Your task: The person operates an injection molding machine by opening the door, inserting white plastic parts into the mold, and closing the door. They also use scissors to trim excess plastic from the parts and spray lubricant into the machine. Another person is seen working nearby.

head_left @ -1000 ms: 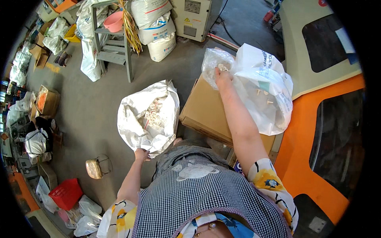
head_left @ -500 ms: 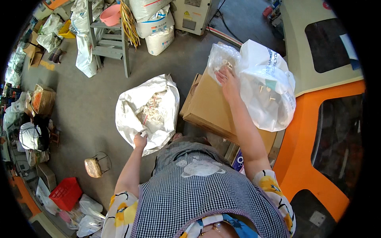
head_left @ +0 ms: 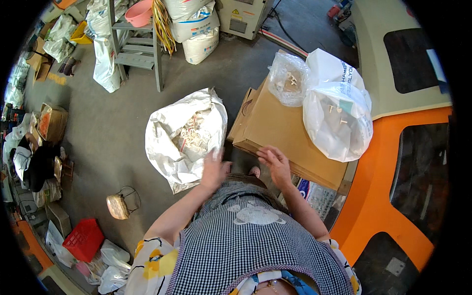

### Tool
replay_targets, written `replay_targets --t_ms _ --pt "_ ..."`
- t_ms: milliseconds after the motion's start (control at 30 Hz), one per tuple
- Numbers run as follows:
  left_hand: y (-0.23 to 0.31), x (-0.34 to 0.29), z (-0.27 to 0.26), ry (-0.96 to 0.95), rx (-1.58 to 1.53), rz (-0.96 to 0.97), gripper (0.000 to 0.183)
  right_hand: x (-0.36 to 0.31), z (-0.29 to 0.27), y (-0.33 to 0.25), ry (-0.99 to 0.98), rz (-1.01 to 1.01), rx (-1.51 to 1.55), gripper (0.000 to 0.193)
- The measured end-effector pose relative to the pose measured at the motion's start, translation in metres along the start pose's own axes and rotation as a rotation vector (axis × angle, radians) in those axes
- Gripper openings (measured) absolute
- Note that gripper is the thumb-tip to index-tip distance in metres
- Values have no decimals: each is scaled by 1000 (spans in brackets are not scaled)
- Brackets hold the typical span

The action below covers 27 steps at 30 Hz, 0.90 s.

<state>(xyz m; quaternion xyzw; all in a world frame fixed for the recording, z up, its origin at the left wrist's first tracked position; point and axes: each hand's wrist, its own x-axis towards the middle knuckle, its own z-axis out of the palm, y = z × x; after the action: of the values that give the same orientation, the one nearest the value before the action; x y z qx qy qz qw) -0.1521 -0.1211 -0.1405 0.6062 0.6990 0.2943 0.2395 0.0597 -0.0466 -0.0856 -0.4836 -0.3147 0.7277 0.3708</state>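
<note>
Take the clock face from the middle of the view. The left hand (head_left: 213, 173) is at seven o'clock, in front of the near right edge of a big white sack (head_left: 164, 132). That hand is blurry, so I cannot tell if its fingers are spread or pressed together, or if it touches the sack. The right hand (head_left: 276, 166) is at four o'clock, by the near edge of a brown box (head_left: 280, 128). Its fingers are bent and a little apart. I cannot tell if they touch the box.

The sack sits on the floor at nine o'clock with its mouth wide open. Lots of pale bits (head_left: 194, 135) lie inside it. On the box, at one o'clock, is a see-through bag (head_left: 279, 96) with a few pale bits in it. Right beside it, at two o'clock, is a white bag (head_left: 324, 73). A few bits show there too.

A big orange machine (head_left: 361, 201) stands at four o'clock. A small stool (head_left: 118, 207) and a red basket (head_left: 83, 241) are at eight o'clock. A step ladder (head_left: 135, 60) stands between ten and eleven, with a pink bowl (head_left: 139, 14) on it.
</note>
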Motion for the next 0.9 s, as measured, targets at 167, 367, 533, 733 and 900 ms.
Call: replay_targets --t_ms 167,367,533,733,900 --pt "111 15 -12 -176 -260 1021 65 -9 38 12 -71 322 427 63" --pt "116 20 6 -234 -248 1249 61 -29 20 21 -662 137 636 81" --pt "126 -4 25 -237 -323 1209 54 -78 11 0 -550 74 773 79" --pt "131 -27 42 -328 -42 1084 66 -164 -12 10 -132 -79 689 82" --pt "119 -78 73 -520 90 992 46 -255 -37 51 122 -174 729 67"
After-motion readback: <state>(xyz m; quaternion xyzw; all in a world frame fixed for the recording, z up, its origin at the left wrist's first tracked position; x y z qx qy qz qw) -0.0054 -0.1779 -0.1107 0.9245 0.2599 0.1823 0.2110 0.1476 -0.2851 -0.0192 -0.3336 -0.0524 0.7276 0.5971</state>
